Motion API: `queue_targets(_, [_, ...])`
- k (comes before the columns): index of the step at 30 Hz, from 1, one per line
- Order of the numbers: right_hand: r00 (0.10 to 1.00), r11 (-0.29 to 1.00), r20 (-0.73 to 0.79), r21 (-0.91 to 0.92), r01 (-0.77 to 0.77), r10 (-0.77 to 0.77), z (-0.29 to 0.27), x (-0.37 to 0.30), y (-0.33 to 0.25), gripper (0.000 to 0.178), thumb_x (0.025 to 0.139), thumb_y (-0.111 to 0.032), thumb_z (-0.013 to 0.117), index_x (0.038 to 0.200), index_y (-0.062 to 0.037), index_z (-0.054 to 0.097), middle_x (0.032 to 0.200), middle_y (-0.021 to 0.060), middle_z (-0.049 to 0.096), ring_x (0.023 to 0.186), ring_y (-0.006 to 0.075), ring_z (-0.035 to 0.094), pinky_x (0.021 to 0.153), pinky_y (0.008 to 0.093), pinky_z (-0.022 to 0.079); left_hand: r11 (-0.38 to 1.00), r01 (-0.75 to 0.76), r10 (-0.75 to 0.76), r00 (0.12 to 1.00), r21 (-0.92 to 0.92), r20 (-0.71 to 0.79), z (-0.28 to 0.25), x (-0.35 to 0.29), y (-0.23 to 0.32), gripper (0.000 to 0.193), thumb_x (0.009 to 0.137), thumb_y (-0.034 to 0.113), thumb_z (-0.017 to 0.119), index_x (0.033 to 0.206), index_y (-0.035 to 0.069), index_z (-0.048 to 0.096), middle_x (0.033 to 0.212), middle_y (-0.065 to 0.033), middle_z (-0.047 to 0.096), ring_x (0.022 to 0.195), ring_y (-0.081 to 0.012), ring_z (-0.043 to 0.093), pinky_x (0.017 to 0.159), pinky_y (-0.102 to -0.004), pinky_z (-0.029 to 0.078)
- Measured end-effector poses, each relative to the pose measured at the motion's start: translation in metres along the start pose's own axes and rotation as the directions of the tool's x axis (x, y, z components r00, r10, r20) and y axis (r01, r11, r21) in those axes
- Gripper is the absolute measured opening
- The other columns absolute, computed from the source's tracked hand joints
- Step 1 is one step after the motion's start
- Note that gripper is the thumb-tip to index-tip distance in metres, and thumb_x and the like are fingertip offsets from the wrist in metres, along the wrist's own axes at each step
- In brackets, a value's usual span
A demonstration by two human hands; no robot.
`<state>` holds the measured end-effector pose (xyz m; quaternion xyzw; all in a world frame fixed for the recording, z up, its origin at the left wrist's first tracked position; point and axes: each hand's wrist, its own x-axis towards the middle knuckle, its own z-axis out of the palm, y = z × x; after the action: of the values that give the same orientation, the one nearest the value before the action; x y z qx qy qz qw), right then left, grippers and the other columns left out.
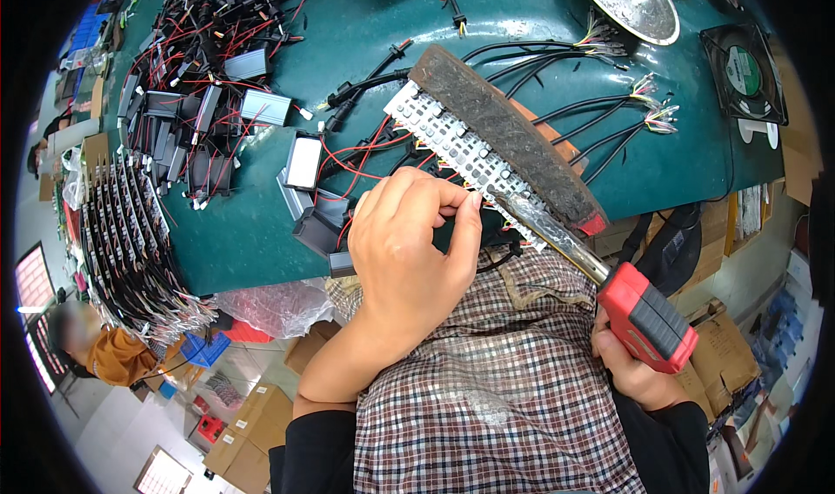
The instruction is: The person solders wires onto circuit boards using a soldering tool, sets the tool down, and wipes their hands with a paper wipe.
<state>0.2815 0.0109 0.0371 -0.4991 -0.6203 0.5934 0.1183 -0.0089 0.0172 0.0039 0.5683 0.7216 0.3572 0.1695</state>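
Observation:
My left hand (pixel 413 242) is closed in a pinch at the near edge of a white circuit board strip (pixel 461 150). Whatever sits between its fingertips is too small to make out, though thin coloured wires come off the board there. My right hand (pixel 633 370) is wrapped round the red and black handle of a soldering gun (pixel 648 316). Its metal barrel slants up and left, with the tip over the board just right of my left fingertips. Behind the board lies a long dark block (pixel 504 133), and the strip rests along its near side.
On the green table (pixel 252 263), black cables (pixel 557 59) with stripped ends lie beyond the block. Grey metal housings (pixel 265 107) and red wires pile up at left, beside a stack of wired strips (pixel 126 242). A metal dish (pixel 631 7) and a fan (pixel 744 72) stand at far right.

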Motion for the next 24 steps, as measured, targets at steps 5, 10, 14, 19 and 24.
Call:
queue_targets(5, [1.0, 1.0, -0.017, -0.005, -0.012, 0.012, 0.0024, 0.0036, -0.0061, 0.026, 0.077, -0.006, 0.076, 0.101, -0.0005, 0.068, 0.085, 0.012, 0.066, 0.071, 0.0285, 0.066, 0.063, 0.0369, 0.051, 1.0, 0.003, -0.004, 1.0, -0.012, -0.016, 0.0011, 0.0001, -0.0005, 0.016, 0.078, 0.007, 0.077, 0.075, 0.01, 0.062, 0.071, -0.0002, 0.057, 0.061, -0.0171, 0.054, 0.061, -0.0335, 0.039])
queue_targets(10, [1.0, 1.0, 0.018, 0.004, -0.025, 0.025, 0.0022, 0.0051, -0.0037, 0.023, 0.077, -0.005, 0.076, 0.098, -0.0013, 0.068, 0.081, 0.0101, 0.064, 0.067, 0.0256, 0.064, 0.06, 0.0351, 0.049, 1.0, 0.001, -0.001, 1.0, 0.003, -0.013, 0.0012, 0.0001, -0.0006, 0.017, 0.078, 0.007, 0.077, 0.075, 0.01, 0.061, 0.07, -0.0002, 0.056, 0.062, -0.0172, 0.054, 0.061, -0.0333, 0.04])
queue_targets(14, [1.0, 1.0, 0.015, -0.004, -0.019, 0.019, 0.0025, 0.006, -0.0026, 0.022, 0.078, -0.006, 0.076, 0.097, -0.0014, 0.068, 0.08, 0.0094, 0.064, 0.066, 0.0249, 0.063, 0.059, 0.035, 0.048, 0.999, -0.031, 0.031, 1.0, 0.027, -0.004, -0.001, 0.0022, 0.001, 0.015, 0.08, 0.002, 0.078, 0.076, 0.005, 0.064, 0.072, -0.0036, 0.061, 0.059, -0.0139, 0.054, 0.056, -0.0273, 0.043])
queue_targets(19, [0.999, 0.999, 0.022, -0.03, 0.043, -0.042, 0.0025, 0.01, -0.0081, 0.023, 0.079, -0.008, 0.076, 0.099, -0.001, 0.068, 0.08, 0.0096, 0.064, 0.067, 0.0263, 0.064, 0.06, 0.0362, 0.05, 0.999, -0.029, 0.03, 1.0, 0.027, -0.005, -0.0001, 0.0028, -0.0001, 0.015, 0.078, 0.002, 0.079, 0.076, 0.005, 0.064, 0.071, -0.0031, 0.061, 0.059, -0.0133, 0.054, 0.056, -0.0268, 0.043])
queue_targets(24, [0.999, 0.998, 0.04, -0.056, 0.017, -0.015, -0.0014, 0.0057, -0.0059, 0.024, 0.079, -0.007, 0.076, 0.1, -0.0005, 0.068, 0.082, 0.0107, 0.065, 0.069, 0.0281, 0.065, 0.062, 0.037, 0.05, 0.999, -0.024, 0.024, 1.0, 0.024, 0.001, -0.0003, 0.0035, -0.0003, 0.015, 0.076, 0.001, 0.079, 0.076, 0.005, 0.064, 0.07, -0.0027, 0.06, 0.059, -0.0126, 0.054, 0.056, -0.0261, 0.043])
